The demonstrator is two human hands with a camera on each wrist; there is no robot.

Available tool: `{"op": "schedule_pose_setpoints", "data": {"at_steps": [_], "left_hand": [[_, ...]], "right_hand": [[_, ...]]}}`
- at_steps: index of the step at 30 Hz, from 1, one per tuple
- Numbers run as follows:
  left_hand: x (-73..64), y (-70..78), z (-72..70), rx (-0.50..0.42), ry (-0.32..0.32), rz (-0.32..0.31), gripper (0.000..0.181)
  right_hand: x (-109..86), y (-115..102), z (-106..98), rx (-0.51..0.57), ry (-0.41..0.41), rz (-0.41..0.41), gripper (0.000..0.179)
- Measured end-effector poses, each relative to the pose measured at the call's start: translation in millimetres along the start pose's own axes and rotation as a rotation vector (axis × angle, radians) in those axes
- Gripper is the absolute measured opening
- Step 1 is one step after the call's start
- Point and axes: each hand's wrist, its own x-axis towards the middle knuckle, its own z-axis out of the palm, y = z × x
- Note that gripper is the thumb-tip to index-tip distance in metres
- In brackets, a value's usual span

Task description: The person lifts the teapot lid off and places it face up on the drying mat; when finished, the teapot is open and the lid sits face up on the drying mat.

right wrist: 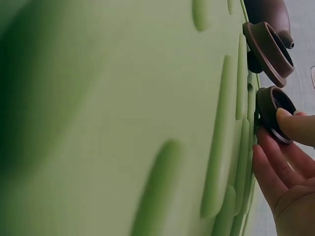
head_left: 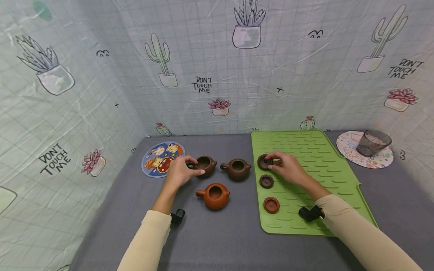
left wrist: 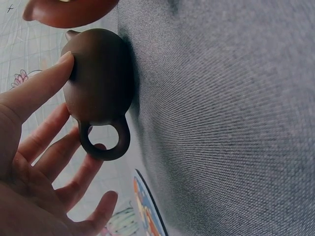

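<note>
My left hand (head_left: 181, 171) is at a dark brown clay teapot (head_left: 205, 166) on the grey cloth, which stands lidless with its spout to the right. In the left wrist view the thumb presses the upper side of the pot, while the fingers reach behind its ring handle (left wrist: 105, 142). With thumb and fingers, my right hand (head_left: 287, 167) pinches the edge of a dark teapot lid (head_left: 262, 162) at the far left of the green mat. That lid (right wrist: 268, 109) lies with its hollow side up. Closer to me on the mat are a smaller dark lid (head_left: 266, 181) and a reddish-brown lid (head_left: 271, 205).
A brown teapot (head_left: 236, 170) and an orange-brown teapot (head_left: 216, 196) stand lidless between my hands. Behind my left hand lies a blue patterned coaster (head_left: 152, 160). The green mat (head_left: 305, 145) spreads rightward; beyond it, a dark glass (head_left: 373, 143) stands on a floral coaster (head_left: 349, 145).
</note>
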Motion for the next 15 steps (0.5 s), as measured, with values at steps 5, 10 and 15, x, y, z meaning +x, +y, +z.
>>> {"op": "schedule_pose_setpoints", "data": {"at_steps": [5,10,15], "left_hand": [[0.3,0.2,-0.1,-0.003,-0.003,-0.001,0.039],[1.0,-0.2,0.2,-0.007,-0.009,-0.008,0.039],[0.5,-0.1,0.0,-0.003,-0.011,-0.01,0.039]], "right_hand": [[-0.5,1.2,0.9,-0.006,0.003,-0.01,0.029],[1.1,1.2,2.3,-0.021,0.021,-0.021,0.028],[4.7,0.3,3.7,-0.065,0.041,-0.018,0.027]]}}
